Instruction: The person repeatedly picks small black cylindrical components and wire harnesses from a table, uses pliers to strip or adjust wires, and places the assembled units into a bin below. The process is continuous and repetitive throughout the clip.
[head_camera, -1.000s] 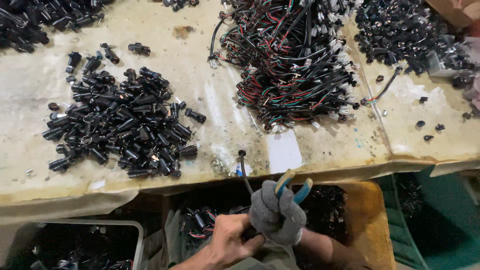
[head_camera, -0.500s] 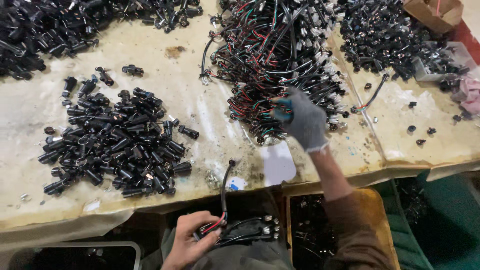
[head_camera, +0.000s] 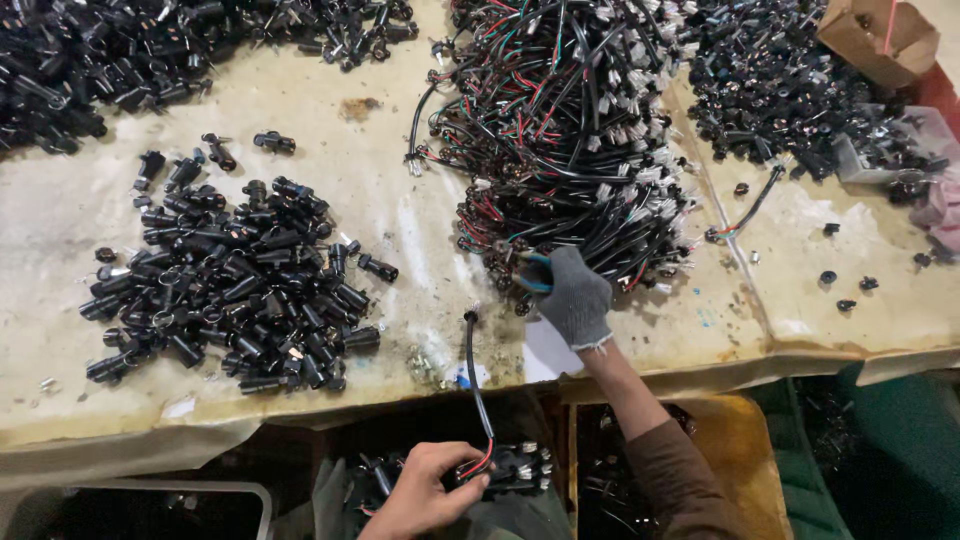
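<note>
**A:** Where is the right hand (head_camera: 572, 297)?

**B:** It wears a grey knit glove and reaches out over the worn table (head_camera: 420, 230), at about one o'clock from the left hand. It is closed around a blue-handled tool (head_camera: 535, 274), whose tip touches the lower edge of the big tangle of wire harnesses (head_camera: 565, 130). Whether the tool has bitten onto a wire cannot be told; the glove hides the head.

**A:** And the left hand (head_camera: 425, 490)?

**B:** Bare, low at six o'clock, just below the table's front edge. Its fingers pinch a single black cable (head_camera: 476, 385) near the end where red and green leads show. From there the cable rises toward twelve o'clock, and its far end lies on the tabletop just beside a white scrap (head_camera: 548, 352).

**A:** What lies around them?

**B:** At nine o'clock from the gloved hand sits a heap of black cylindrical parts (head_camera: 235, 290), well apart from the tangle. More black parts fill the table's far left corner (head_camera: 100, 55) and another pile (head_camera: 765, 75) lies at two o'clock. A cardboard box (head_camera: 878, 40) stands at the top right. Beneath the table edge, right of the left hand, is a yellow bin (head_camera: 735, 450).
</note>
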